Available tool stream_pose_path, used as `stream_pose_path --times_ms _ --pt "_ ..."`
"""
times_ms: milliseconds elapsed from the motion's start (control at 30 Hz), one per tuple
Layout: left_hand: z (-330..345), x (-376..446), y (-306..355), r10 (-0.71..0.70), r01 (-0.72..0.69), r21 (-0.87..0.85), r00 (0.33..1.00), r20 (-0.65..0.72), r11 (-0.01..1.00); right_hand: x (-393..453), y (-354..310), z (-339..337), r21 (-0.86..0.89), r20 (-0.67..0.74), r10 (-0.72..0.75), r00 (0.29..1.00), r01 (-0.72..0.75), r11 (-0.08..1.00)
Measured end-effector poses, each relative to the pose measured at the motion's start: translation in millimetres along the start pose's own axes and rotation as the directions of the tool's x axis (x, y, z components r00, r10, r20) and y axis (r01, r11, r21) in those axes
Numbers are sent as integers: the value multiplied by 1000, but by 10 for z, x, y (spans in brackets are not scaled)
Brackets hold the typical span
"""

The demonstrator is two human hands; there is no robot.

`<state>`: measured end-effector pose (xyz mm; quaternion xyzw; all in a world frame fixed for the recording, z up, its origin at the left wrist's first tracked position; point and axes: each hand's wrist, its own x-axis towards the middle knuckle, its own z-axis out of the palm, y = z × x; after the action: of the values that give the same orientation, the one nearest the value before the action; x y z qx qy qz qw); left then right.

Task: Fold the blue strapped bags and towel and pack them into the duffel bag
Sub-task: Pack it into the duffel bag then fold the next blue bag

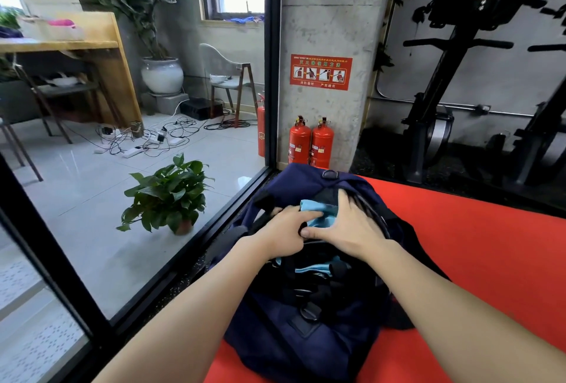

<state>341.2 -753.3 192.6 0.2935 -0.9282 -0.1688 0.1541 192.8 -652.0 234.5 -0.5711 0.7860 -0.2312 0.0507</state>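
Now | my left hand and right hand flat on the light-blue towel | pressing it down into the duffel bag so it packs flat

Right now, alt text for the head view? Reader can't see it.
Both hands press a light blue cloth down into an open navy duffel lying on a red mat; the left hand and the right hand meet over the opening. Behind stand two red extinguishers at a concrete pillar, with a potted plant beyond the glass.

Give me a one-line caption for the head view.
Both hands, left and right, press light-blue fabric into the open navy duffel bag on a red mat.
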Motion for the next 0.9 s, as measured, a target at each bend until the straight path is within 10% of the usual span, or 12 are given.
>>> stream_pose_path --times_ms 900 --pt "-59 568 278 -239 76 -550 943 -231 831 -18 164 -562 19 158 -291 944 291 956"
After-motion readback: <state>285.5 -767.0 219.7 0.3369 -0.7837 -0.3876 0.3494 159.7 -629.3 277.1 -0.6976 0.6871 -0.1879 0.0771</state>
